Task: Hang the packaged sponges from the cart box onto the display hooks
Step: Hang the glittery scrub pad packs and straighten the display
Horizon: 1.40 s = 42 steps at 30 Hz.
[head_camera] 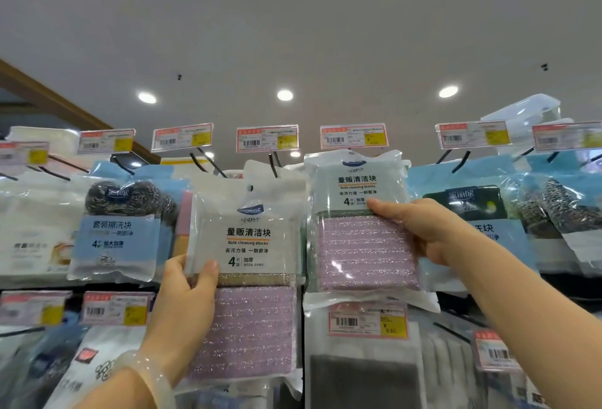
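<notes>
Two packs of pink sponges are held up against the display. My left hand (185,291) grips the left pack (250,278) by its left edge, thumb on the front; its hang hole sits a little below the black hook (273,164). My right hand (420,229) holds the right pack (361,229) at its right side, thumb pressed on the label. That pack's top reaches the hook under the price tag (353,136); whether it hangs there is hidden.
Steel-wool scourer packs (120,229) hang to the left, dark scrubber packs (472,209) to the right. A row of price tags (182,136) tops the hooks. Another tag row and cloth packs (365,376) fill the level below. The cart box is out of view.
</notes>
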Tool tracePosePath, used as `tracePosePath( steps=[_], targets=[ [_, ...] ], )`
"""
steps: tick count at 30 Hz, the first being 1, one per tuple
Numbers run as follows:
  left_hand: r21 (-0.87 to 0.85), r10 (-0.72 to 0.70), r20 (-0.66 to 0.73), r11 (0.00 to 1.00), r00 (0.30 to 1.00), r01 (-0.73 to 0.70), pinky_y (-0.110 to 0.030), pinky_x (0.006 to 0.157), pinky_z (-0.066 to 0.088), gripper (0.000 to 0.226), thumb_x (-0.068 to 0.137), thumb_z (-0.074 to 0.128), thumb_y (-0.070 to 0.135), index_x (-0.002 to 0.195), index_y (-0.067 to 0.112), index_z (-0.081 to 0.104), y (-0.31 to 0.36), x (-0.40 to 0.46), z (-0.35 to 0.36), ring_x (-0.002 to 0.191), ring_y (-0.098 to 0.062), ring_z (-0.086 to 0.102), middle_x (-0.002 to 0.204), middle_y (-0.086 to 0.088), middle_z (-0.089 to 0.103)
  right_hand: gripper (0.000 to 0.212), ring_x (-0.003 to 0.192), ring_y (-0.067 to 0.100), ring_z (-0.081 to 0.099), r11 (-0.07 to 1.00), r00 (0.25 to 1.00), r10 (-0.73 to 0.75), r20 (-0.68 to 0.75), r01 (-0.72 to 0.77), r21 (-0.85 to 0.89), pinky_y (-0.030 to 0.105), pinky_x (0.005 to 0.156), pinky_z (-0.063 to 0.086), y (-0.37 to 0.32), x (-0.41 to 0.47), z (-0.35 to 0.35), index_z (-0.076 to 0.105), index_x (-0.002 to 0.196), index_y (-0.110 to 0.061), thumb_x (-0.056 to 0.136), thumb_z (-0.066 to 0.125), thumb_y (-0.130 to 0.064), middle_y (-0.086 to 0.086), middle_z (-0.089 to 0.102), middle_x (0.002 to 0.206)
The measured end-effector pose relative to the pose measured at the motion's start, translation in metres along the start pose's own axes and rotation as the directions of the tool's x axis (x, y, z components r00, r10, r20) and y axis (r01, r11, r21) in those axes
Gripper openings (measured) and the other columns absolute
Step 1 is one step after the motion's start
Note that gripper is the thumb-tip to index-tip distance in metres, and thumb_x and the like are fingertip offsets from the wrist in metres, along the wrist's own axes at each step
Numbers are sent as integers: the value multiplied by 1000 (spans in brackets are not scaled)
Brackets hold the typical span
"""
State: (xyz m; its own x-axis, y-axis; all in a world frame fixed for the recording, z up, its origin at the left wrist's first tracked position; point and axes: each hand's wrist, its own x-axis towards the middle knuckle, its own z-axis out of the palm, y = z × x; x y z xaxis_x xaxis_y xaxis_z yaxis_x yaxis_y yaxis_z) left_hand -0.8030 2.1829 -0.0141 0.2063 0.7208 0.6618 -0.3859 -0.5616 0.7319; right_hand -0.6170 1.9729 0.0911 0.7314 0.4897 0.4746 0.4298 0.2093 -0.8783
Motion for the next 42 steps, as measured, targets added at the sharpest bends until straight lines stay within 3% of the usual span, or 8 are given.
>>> tracePosePath(
  steps=[12,22,25,29,34,37,39,42],
  targets=[
    [21,16,-4,1000,1000,-16,-29,62,42,19,95,47,32,109,20,41,6,2,8,82,-10,55,92,6,58,47,52,20,69,997,999,36,29,-34,-72,28,44,53,-4,1,-10,63,99,-5,64,82,-30,10,74,74],
    [1,16,12,1000,1000,-16,-38,77,47,17,96,45,30,110,21,40,14,7,10,86,-14,57,93,5,59,45,60,26,69,986,995,104,15,-101,-130,33,52,56,-1,32,-7,58,103,-3,71,78,-28,13,73,80],
    [-2,21,12,1000,1000,-21,-35,72,45,16,96,45,30,109,22,40,15,8,9,85,-13,57,92,5,59,43,64,29,67,976,985,167,35,-160,-148,40,63,56,8,47,-1,55,100,-2,72,76,-27,16,70,87],
    [-12,8,8,1000,1000,-8,-31,65,44,15,96,45,29,108,22,40,13,10,8,83,-11,57,91,6,59,45,73,28,67,981,996,78,-41,-84,-177,38,63,56,33,70,9,57,105,0,75,75,-27,15,68,88],
    [-1,13,13,1000,1000,-13,-29,64,44,13,95,46,29,106,21,42,16,11,12,83,-10,57,92,6,60,55,101,32,60,883,995,-77,-64,38,-468,45,91,50,58,84,14,51,120,0,81,68,-36,18,62,113],
    [34,11,16,999,1000,-11,-44,82,50,14,94,48,32,104,23,43,18,13,15,91,-22,60,96,0,61,58,92,25,62,691,990,128,56,-49,-721,36,74,55,49,76,6,47,111,-12,71,76,-43,9,60,107],
    [35,3,18,999,1000,-4,-44,81,50,14,94,48,33,103,24,42,19,12,19,92,-23,60,96,-1,60,59,82,21,63,592,972,230,56,-94,-800,32,62,57,46,68,0,46,105,-15,65,80,-42,7,60,98],
    [-18,-5,43,1000,999,5,-27,61,43,14,95,47,29,105,21,41,21,6,28,81,-11,56,91,5,57,72,91,24,63,587,997,76,-13,-55,-808,34,73,57,57,61,2,41,122,-10,68,80,-37,9,59,107]
  ],
)
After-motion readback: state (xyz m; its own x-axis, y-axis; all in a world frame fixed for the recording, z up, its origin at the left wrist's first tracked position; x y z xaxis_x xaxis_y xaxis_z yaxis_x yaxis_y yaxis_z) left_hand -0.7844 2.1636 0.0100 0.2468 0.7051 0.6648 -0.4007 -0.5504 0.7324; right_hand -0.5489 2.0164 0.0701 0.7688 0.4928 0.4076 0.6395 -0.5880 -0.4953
